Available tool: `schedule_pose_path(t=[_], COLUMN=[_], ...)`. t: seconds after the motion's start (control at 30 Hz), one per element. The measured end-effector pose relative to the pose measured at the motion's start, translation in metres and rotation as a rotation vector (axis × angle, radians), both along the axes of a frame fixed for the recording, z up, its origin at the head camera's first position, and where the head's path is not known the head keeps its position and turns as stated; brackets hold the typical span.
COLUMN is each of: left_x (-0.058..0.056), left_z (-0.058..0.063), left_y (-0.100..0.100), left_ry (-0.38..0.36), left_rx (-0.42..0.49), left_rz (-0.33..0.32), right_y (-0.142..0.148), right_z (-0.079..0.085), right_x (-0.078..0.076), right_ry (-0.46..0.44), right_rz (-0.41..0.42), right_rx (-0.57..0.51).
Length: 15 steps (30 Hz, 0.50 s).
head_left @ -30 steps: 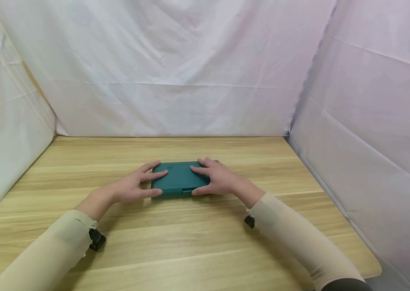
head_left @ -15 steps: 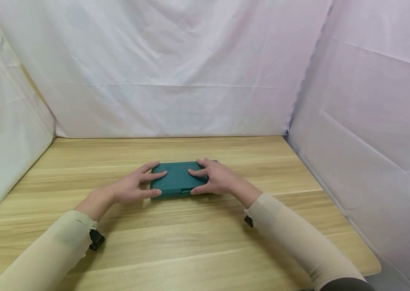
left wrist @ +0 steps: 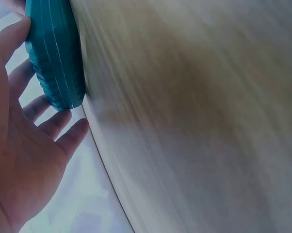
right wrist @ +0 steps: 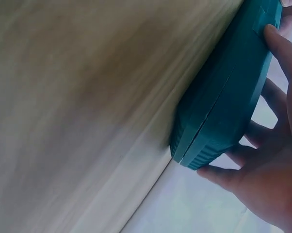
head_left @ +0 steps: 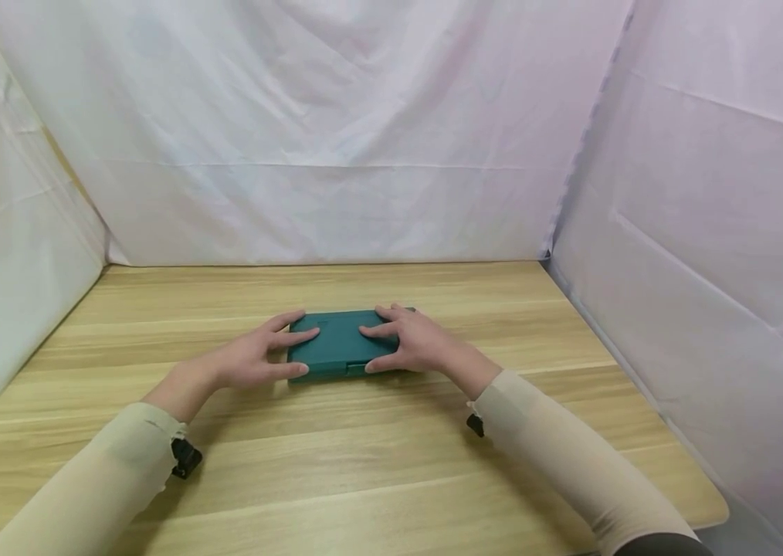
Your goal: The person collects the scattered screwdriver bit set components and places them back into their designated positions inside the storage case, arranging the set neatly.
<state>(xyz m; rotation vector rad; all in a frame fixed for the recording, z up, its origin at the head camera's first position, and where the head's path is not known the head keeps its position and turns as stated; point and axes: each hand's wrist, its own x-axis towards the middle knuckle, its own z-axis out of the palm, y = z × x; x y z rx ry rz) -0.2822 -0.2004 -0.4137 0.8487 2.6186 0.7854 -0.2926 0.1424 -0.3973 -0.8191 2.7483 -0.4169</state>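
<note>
A closed dark teal plastic case [head_left: 344, 340] with a latch on its front side lies flat on the wooden table. Its left end is touched by my left hand [head_left: 252, 357], fingers spread, with the thumb at the front edge and a fingertip on the lid. My right hand [head_left: 421, 340] rests on the right end in the same way, its thumb beside the latch. Both wrist views show ribbed ends on the case, a seam along its side, and fairly straight fingers against it. The palm of the left hand [left wrist: 29, 145] stands off the case, as does that of the right hand [right wrist: 272, 170].
The pale wood-grain table [head_left: 336, 463] extends around the case. White cloth hangs behind it [head_left: 336, 154] and along both sides. A small black device [head_left: 186, 459] sits at the left wrist, another [head_left: 476, 424] at the right.
The right hand and the case shifted very slightly to the left in view early on; since then both hands have kept still.
</note>
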Motion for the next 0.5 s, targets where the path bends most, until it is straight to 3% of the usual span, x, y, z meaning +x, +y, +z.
schedule_pose_path(t=[0.23,0.37,0.5], left_x=[0.001,0.007,0.015], left_z=[-0.001,-0.006,-0.009], left_y=[-0.001,-0.004,-0.011], left_ry=[0.019,0.039,0.082], left_rx=[-0.008,0.004,-0.022], left_rz=[0.000,0.034,0.088], right_y=[0.014,0.028,0.049], right_z=[-0.008,-0.010,-0.012], right_x=[0.001,0.007,0.014], right_ry=[-0.021,-0.027,0.032], right_rz=[0.063,0.019,-0.038], right_rx=[-0.028,-0.035,-0.009])
